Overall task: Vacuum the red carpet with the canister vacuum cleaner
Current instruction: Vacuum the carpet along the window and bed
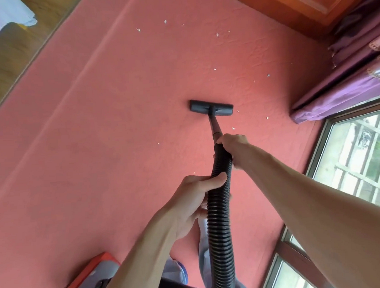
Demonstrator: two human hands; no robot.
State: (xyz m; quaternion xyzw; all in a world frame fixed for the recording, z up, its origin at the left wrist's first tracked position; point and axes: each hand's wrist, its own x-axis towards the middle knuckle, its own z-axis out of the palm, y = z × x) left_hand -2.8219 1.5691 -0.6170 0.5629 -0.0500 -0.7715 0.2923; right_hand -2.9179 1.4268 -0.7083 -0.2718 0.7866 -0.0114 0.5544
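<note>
Both hands, left & right, fingers clenched on hose; no writing legible.

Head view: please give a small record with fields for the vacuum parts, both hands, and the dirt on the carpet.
floor nozzle: black, flat on the red carpet
hose: black ribbed
right hand: grips the hose's upper end
left hand: grips the hose lower down
canister: orange and grey, bottom left
debris: white scraps, mostly beyond and right of the nozzle
</note>
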